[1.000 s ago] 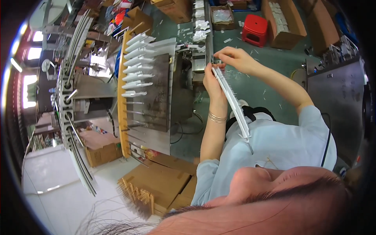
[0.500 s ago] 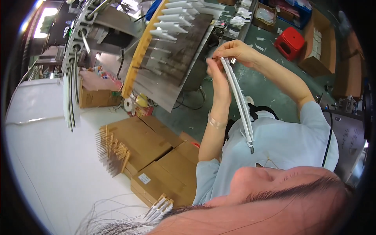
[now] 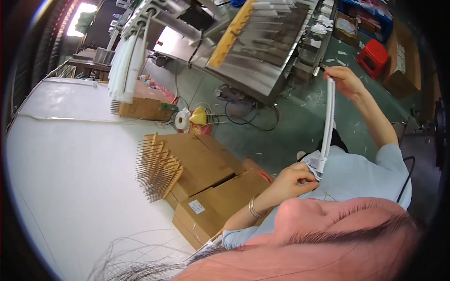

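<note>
A long narrow white strip (image 3: 329, 117), seemingly wrapped in white cord or fabric, stands nearly upright before my chest. My right hand (image 3: 346, 82) grips its far end, with the fingers pinched together. At the near end, where the white material bunches into loose loops, my left hand (image 3: 294, 181) has its fingers curled and closed on it. The fingertips of that hand are partly hidden. A small dark tip shows beyond my right fingers, too small to name.
Wooden combs with metal pins (image 3: 159, 168) lean by cardboard boxes (image 3: 206, 175) at the left. A yellow pronged bar (image 3: 232, 33) lies on a metal machine table (image 3: 262, 77). White sleeves hang on a rack (image 3: 129, 70). A red stool (image 3: 373, 58) stands far right.
My left hand has come down from the strip's far end to its near end. My right hand and the strip have shifted right, and the whole view has turned a little.
</note>
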`<control>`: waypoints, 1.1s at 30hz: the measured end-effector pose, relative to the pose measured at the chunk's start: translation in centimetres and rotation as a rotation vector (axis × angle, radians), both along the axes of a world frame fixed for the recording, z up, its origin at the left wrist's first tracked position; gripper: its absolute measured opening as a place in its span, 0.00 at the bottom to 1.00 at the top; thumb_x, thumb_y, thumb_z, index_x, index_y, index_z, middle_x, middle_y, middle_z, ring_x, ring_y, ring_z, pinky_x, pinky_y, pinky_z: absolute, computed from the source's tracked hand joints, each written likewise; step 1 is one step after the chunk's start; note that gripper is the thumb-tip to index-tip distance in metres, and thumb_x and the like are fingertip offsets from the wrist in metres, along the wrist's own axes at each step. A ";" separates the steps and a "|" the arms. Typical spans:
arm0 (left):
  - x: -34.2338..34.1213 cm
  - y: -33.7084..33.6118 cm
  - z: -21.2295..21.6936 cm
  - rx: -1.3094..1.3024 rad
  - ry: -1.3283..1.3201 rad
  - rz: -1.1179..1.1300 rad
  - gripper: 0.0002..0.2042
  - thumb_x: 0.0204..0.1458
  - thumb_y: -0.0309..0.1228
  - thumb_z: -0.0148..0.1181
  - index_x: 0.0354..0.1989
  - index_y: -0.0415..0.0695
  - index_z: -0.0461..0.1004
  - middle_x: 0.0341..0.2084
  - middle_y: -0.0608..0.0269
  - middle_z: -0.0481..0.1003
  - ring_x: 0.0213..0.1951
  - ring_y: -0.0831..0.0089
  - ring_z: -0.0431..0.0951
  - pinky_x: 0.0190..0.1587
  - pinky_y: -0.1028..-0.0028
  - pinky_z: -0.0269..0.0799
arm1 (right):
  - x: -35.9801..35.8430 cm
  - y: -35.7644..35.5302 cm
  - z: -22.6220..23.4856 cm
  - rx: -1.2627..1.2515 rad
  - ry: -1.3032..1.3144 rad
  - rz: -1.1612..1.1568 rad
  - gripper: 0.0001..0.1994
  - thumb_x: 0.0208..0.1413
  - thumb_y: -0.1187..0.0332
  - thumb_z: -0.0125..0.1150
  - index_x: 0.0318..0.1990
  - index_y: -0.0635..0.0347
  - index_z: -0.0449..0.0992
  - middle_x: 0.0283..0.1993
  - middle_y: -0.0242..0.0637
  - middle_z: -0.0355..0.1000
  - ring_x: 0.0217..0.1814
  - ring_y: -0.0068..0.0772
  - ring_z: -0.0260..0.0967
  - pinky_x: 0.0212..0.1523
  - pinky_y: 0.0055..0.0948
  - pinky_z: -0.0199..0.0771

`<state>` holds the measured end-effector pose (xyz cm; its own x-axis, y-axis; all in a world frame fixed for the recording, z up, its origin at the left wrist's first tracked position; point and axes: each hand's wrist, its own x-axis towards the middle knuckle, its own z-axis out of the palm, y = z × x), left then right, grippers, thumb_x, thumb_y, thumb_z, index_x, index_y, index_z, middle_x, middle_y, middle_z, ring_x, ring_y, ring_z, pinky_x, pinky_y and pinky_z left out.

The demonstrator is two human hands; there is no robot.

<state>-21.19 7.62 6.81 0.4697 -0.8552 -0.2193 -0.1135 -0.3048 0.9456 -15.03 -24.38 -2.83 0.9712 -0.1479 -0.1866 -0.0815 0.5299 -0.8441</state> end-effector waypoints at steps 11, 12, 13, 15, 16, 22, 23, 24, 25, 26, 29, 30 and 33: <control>9.9 10.8 4.6 -0.198 -0.400 0.696 0.03 0.52 0.22 0.55 0.34 0.38 0.73 0.25 0.68 0.72 0.27 0.82 0.70 0.29 0.83 0.66 | -2.0 5.8 13.5 -0.428 -0.597 -0.316 0.09 0.59 0.65 0.50 0.35 0.63 0.68 0.37 0.30 0.64 0.38 0.17 0.58 0.39 0.18 0.57; 10.9 11.0 5.1 -0.291 -0.299 0.786 0.03 0.52 0.21 0.55 0.34 0.36 0.72 0.26 0.66 0.72 0.27 0.81 0.71 0.31 0.83 0.67 | -1.6 6.2 14.5 -0.399 -0.601 -0.318 0.12 0.58 0.62 0.51 0.38 0.62 0.70 0.36 0.31 0.67 0.37 0.24 0.63 0.42 0.22 0.60; 11.7 11.2 5.2 -0.296 -0.309 0.798 0.03 0.52 0.21 0.55 0.34 0.36 0.72 0.26 0.66 0.72 0.27 0.81 0.71 0.31 0.83 0.67 | -1.2 6.7 15.5 -0.369 -0.606 -0.320 0.15 0.56 0.58 0.53 0.41 0.61 0.72 0.35 0.31 0.71 0.35 0.31 0.67 0.46 0.26 0.63; 13.4 11.0 5.8 -0.489 -0.300 0.780 0.04 0.52 0.21 0.55 0.36 0.35 0.72 0.28 0.66 0.72 0.28 0.81 0.72 0.32 0.83 0.68 | -0.8 7.3 16.8 -0.346 -0.632 -0.330 0.18 0.55 0.55 0.55 0.45 0.61 0.75 0.34 0.32 0.74 0.34 0.38 0.72 0.49 0.30 0.67; 14.2 11.1 6.1 -0.583 -0.297 0.770 0.05 0.52 0.21 0.55 0.37 0.34 0.72 0.28 0.65 0.72 0.28 0.81 0.72 0.33 0.84 0.69 | -0.6 7.1 16.8 -0.353 -0.662 -0.248 0.15 0.57 0.59 0.53 0.42 0.62 0.73 0.35 0.32 0.71 0.35 0.32 0.67 0.47 0.26 0.63; 17.5 10.6 8.0 -0.678 -0.370 0.715 0.07 0.51 0.20 0.56 0.39 0.33 0.72 0.30 0.64 0.72 0.28 0.80 0.73 0.34 0.83 0.70 | -1.8 8.1 17.9 -0.536 -0.766 -0.150 0.09 0.61 0.67 0.46 0.38 0.63 0.70 0.33 0.31 0.63 0.36 0.23 0.56 0.42 0.21 0.53; 18.0 10.6 8.2 -0.702 -0.408 0.694 0.08 0.52 0.20 0.56 0.39 0.33 0.72 0.30 0.64 0.72 0.29 0.80 0.73 0.34 0.84 0.70 | -1.7 8.2 18.1 -0.539 -0.776 -0.150 0.09 0.61 0.67 0.46 0.38 0.63 0.70 0.33 0.31 0.63 0.36 0.23 0.56 0.42 0.21 0.53; 18.8 10.7 8.4 -0.725 -0.445 0.668 0.08 0.52 0.20 0.56 0.40 0.33 0.72 0.31 0.64 0.72 0.29 0.80 0.73 0.34 0.84 0.69 | -1.5 8.4 18.1 -0.571 -0.858 -0.155 0.10 0.61 0.68 0.45 0.39 0.64 0.71 0.34 0.33 0.64 0.37 0.23 0.58 0.43 0.21 0.55; 19.6 10.9 8.6 -0.733 -0.450 0.661 0.08 0.52 0.20 0.56 0.40 0.33 0.72 0.31 0.64 0.72 0.29 0.80 0.73 0.34 0.84 0.69 | -1.4 8.5 18.1 -0.604 -0.939 -0.162 0.10 0.61 0.69 0.44 0.40 0.66 0.71 0.35 0.34 0.66 0.37 0.23 0.59 0.43 0.21 0.56; 20.4 11.0 8.6 -0.738 -0.526 0.631 0.09 0.52 0.20 0.56 0.41 0.33 0.72 0.31 0.64 0.72 0.29 0.80 0.72 0.34 0.84 0.69 | -1.2 8.7 18.0 -0.639 -1.019 -0.170 0.11 0.62 0.70 0.43 0.41 0.67 0.72 0.35 0.35 0.67 0.37 0.23 0.61 0.44 0.21 0.58; 22.3 11.7 9.1 -0.755 -0.657 0.546 0.10 0.52 0.20 0.55 0.43 0.34 0.72 0.32 0.64 0.71 0.30 0.81 0.71 0.33 0.84 0.67 | -0.6 9.0 17.4 -0.541 -0.994 -0.211 0.11 0.62 0.70 0.43 0.42 0.67 0.72 0.36 0.36 0.67 0.37 0.24 0.61 0.45 0.23 0.58; 23.0 12.0 9.4 -0.734 -0.713 0.478 0.10 0.52 0.20 0.55 0.43 0.34 0.72 0.33 0.65 0.71 0.31 0.81 0.70 0.33 0.85 0.67 | -0.5 9.3 17.6 -0.490 -0.982 -0.227 0.12 0.62 0.70 0.43 0.43 0.67 0.72 0.36 0.36 0.67 0.37 0.25 0.60 0.46 0.24 0.58; 24.9 13.1 10.0 -0.702 -0.823 0.312 0.10 0.52 0.20 0.55 0.43 0.34 0.72 0.34 0.65 0.70 0.31 0.82 0.69 0.33 0.85 0.66 | -0.7 11.5 17.8 -0.455 -0.963 -0.318 0.10 0.61 0.69 0.44 0.40 0.64 0.72 0.31 0.33 0.62 0.35 0.25 0.54 0.43 0.26 0.52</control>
<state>3.75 20.70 16.85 0.4646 -0.4872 0.7394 -0.7938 0.1409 0.5916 -15.73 -12.92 15.00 0.5870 -0.2786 0.7601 0.7971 0.0349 -0.6028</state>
